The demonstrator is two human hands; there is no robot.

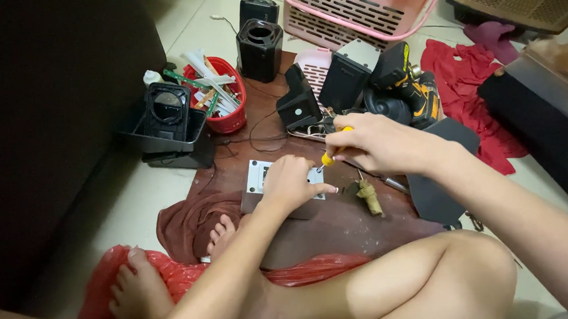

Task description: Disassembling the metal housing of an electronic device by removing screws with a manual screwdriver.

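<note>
The left hand (289, 181) lies flat, fingers spread, on one grey panel (257, 177) at the brown mat's (336, 224) middle. The right hand (375, 144) grips one yellow screwdriver (329, 156), its tip touching the panel. Two black speaker boxes (259, 47) stand behind, crowding the mat's far edge.

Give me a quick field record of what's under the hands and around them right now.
left hand: pressed flat on a small grey panel
right hand: gripping a yellow-handled screwdriver, tip down at the panel
surface: dark brown board on the floor
behind: black speaker housings, red basket of parts, pink crate
right side: yellow and black power drill, red cloth
</note>
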